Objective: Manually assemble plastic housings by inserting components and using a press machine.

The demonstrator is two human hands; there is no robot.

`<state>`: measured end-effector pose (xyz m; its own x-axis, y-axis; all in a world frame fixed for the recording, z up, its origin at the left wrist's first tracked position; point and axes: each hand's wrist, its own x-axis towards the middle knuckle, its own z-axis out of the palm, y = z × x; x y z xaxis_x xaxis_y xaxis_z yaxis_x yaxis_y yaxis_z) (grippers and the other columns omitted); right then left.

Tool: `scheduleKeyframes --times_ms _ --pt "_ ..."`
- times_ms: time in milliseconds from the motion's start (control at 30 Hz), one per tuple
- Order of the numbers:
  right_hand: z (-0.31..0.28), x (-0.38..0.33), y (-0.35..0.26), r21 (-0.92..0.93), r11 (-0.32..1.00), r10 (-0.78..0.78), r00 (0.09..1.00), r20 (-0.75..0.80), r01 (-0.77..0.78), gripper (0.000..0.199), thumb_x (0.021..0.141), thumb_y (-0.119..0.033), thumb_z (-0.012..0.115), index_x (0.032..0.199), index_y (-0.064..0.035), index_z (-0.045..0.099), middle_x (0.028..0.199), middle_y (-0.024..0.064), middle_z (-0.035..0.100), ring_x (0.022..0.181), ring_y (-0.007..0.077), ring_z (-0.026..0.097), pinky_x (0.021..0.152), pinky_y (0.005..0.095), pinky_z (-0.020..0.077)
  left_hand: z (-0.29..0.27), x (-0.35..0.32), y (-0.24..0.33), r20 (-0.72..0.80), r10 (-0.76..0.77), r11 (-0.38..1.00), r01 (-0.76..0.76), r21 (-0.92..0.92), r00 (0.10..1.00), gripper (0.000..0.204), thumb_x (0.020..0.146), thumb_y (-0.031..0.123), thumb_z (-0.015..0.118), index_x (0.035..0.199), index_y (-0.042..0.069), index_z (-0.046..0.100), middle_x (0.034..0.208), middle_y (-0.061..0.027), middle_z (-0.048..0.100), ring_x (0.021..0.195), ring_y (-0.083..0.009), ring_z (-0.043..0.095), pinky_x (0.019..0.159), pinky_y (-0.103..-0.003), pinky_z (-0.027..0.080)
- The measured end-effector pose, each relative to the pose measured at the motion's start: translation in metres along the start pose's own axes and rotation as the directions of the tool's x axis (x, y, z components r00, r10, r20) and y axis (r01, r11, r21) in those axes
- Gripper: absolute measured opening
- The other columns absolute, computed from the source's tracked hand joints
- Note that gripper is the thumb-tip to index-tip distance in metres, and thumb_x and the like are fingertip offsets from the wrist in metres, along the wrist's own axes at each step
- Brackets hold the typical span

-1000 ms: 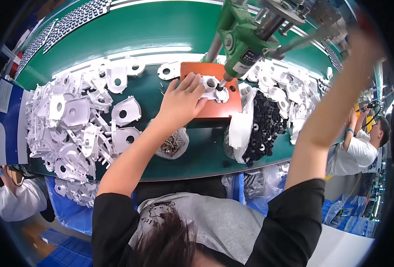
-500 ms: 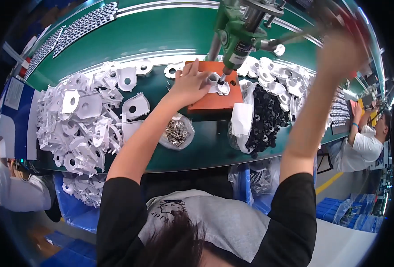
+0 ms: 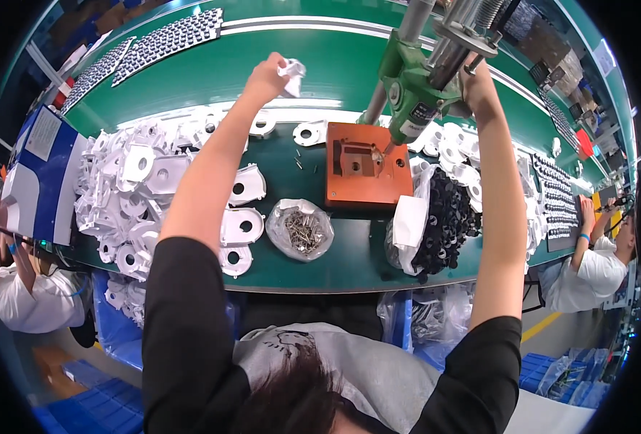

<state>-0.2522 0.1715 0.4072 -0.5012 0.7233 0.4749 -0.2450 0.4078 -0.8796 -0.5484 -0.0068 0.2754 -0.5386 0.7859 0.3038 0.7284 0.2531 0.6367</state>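
Note:
My left hand is closed on a small white plastic part, held up over the green surface beyond the piles. Below and to the right lies an orange fixture block, its recess bare of any white part. Over that block stands a green hand press with its metal tip pointing down. My right hand is up behind the press head at its right side. The press hides most of its fingers, so I cannot see what it grips.
White plastic parts pile up on the left. A clear bag of metal pins and a bag of small black parts lie near the front edge. More white parts are behind the black ones. Co-workers sit at both sides.
My left hand has lifted the white part off the orange block and carried it away to the far left. My right hand has moved left, in toward the press head.

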Motion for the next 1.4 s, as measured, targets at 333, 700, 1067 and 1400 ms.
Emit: scheduleKeyframes --times_ms 333,700,1067,1400 --pt "0.001 -0.056 -0.02 -0.24 0.925 0.25 0.948 -0.197 -0.294 0.018 0.082 -0.011 0.056 0.092 0.0034 0.058 0.076 0.0059 0.061 0.062 0.0123 0.059 0.049 0.0268 0.048 0.075 -0.013 0.02 0.787 0.02 0.912 -0.334 0.238 0.616 0.095 0.06 0.039 0.075 0.14 0.026 0.025 0.137 -0.0239 0.029 0.129 -0.0399 0.027 0.102 -0.053 0.025" --pt "0.021 -0.035 0.004 -0.315 0.948 0.025 0.997 -0.067 -0.044 0.032 0.084 -0.027 0.058 0.072 0.0027 0.059 0.063 0.0041 0.058 0.057 0.0112 0.055 0.048 0.0275 0.0438 0.042 -0.035 0.006 0.735 0.081 0.856 -0.425 0.295 0.674 0.08 0.056 0.036 0.076 0.12 -0.002 0.047 0.111 -0.0265 0.054 0.107 -0.0398 0.05 0.09 -0.043 0.043" --pt "-0.003 0.01 0.063 0.013 0.977 0.203 0.952 0.231 -0.211 0.016 0.085 -0.017 0.057 0.093 -0.0037 0.064 0.082 0.0021 0.063 0.07 0.0121 0.057 0.063 0.0272 0.0468 -0.146 -0.208 0.114 0.547 0.239 0.966 -0.141 -0.215 0.803 0.031 0.084 0.031 0.056 0.092 0.001 0.061 0.08 -0.0121 0.062 0.071 -0.0246 0.058 0.065 -0.031 0.044" --pt "-0.063 0.068 0.072 -0.246 0.893 0.421 0.892 0.165 -0.376 0.024 0.086 -0.023 0.054 0.108 -0.0136 0.06 0.099 0.0003 0.062 0.087 0.0148 0.061 0.075 0.0347 0.0526 -0.07 -0.6 0.038 0.317 -0.726 0.569 0.792 -0.223 0.611 0.035 0.091 0.028 0.047 0.103 -0.002 0.058 0.093 -0.0145 0.063 0.086 -0.0218 0.059 0.078 -0.031 0.045"
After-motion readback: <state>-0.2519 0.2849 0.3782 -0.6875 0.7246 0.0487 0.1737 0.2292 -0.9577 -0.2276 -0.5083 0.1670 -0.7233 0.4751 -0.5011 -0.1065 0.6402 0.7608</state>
